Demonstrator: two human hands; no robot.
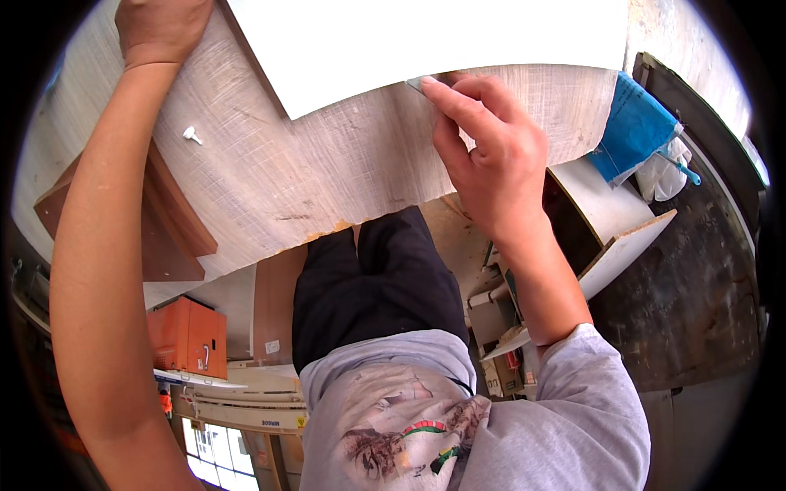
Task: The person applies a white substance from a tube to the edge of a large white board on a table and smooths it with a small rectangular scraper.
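Note:
A large white board with a brown edge on its left side lies on the wood-grain worktop. At the board's near edge, my right hand pinches a small thin grey blade-like piece between thumb and fingers. Most of that piece is hidden by the fingertips, so its exact kind is unclear. My left hand rests at the far left, beside the board's left edge. Its fingers run out of the picture at the top. A small white plug-like fitting lies on the worktop between my left forearm and the board.
Brown panels lie at the worktop's left, partly under my left forearm. Blue plastic sheeting and a white plastic bag hang off to the right, near a dark panel. An orange cabinet stands lower left.

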